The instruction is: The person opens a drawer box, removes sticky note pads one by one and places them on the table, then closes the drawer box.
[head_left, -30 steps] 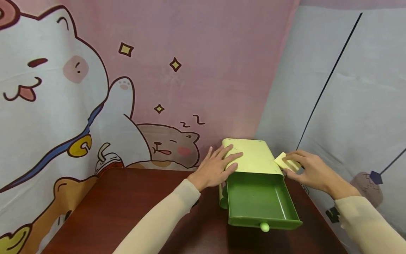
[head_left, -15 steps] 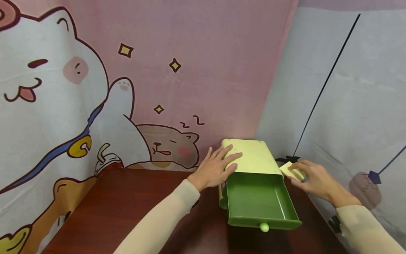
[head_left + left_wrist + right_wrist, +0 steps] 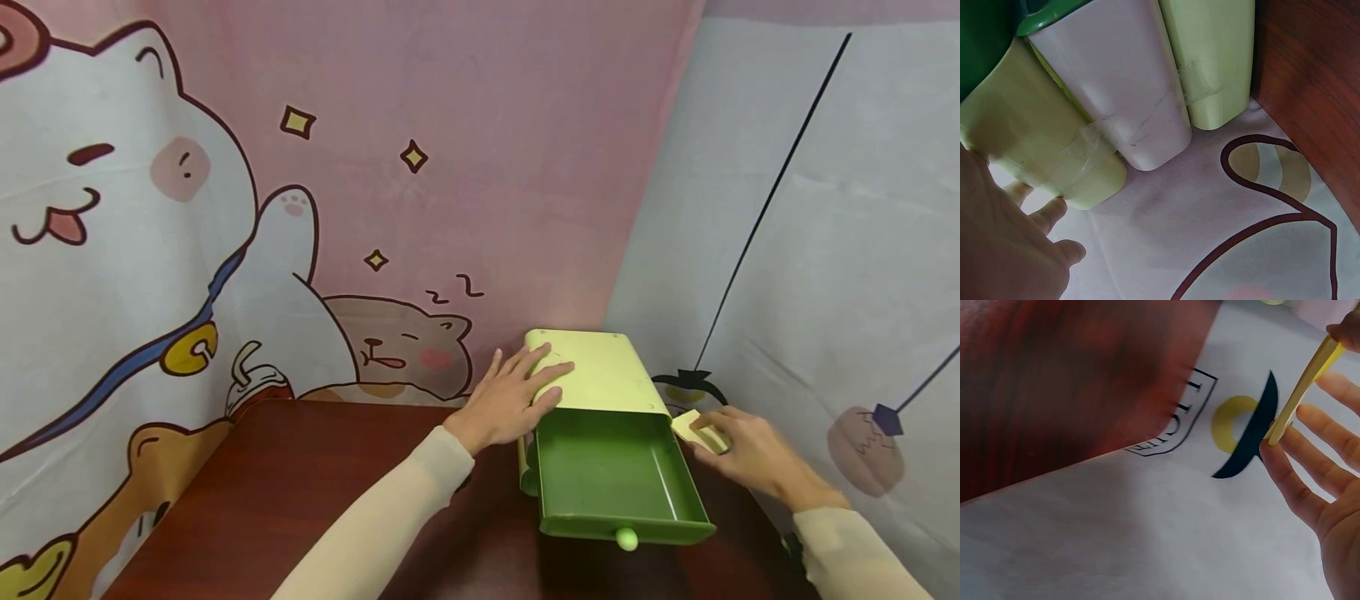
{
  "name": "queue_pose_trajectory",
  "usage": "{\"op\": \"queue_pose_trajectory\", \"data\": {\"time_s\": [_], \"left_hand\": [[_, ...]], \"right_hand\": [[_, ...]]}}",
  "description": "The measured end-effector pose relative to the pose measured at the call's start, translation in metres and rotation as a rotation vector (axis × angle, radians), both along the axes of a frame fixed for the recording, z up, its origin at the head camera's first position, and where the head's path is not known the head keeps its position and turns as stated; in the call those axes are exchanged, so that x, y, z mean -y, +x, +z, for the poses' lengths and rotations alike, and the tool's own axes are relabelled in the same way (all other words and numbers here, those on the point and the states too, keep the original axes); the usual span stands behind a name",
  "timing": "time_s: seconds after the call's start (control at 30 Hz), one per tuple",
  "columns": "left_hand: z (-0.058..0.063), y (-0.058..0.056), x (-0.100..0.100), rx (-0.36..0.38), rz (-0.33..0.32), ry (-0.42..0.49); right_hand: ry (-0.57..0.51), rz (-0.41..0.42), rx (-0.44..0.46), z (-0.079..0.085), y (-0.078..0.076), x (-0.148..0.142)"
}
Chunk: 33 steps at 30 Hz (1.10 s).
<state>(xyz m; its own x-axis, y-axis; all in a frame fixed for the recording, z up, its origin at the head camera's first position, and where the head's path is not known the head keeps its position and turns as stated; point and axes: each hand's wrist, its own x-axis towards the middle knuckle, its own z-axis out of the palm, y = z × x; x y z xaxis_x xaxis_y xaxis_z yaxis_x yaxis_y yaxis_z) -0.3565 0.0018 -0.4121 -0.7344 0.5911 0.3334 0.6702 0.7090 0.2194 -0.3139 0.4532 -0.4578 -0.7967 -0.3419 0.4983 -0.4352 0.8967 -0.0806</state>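
Observation:
A pale yellow drawer box (image 3: 603, 375) stands toward the right of the table, its green drawer (image 3: 615, 479) pulled out and showing a bare floor inside. My left hand (image 3: 506, 396) rests on the box top near its left edge, fingers spread. In the left wrist view, the fingertips (image 3: 1054, 209) lie against the pale yellow casing, with pink and pale green casings beside it. To the right of the drawer, my right hand (image 3: 750, 454) pinches a pad of yellow sticky notes (image 3: 693, 427) between thumb and fingers. Seen edge-on, the pad (image 3: 1304, 394) looks thin and slightly bent.
The dark red wooden table (image 3: 300, 492) ends on the right just past the box. A round knob (image 3: 627, 539) sticks out from the drawer front. Behind and to the right hangs a printed cloth (image 3: 525, 167) with cartoon animals.
My right hand has moved down and slightly right with the sticky notes, from beside the box top to beside the drawer. The left hand and the drawer stay where they were.

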Motion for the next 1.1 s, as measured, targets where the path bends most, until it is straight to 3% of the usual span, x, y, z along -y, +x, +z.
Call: {"op": "queue_pose_trajectory", "data": {"time_s": [0.7, 1.1], "left_hand": [[-0.001, 0.001, 0.002, -0.004, -0.010, 0.018], [0.000, 0.000, 0.002, -0.010, -0.020, 0.019]], "right_hand": [[0.037, -0.046, 0.143, -0.040, 0.007, -0.013], [0.051, -0.100, 0.270, -0.048, 0.007, -0.014]]}}
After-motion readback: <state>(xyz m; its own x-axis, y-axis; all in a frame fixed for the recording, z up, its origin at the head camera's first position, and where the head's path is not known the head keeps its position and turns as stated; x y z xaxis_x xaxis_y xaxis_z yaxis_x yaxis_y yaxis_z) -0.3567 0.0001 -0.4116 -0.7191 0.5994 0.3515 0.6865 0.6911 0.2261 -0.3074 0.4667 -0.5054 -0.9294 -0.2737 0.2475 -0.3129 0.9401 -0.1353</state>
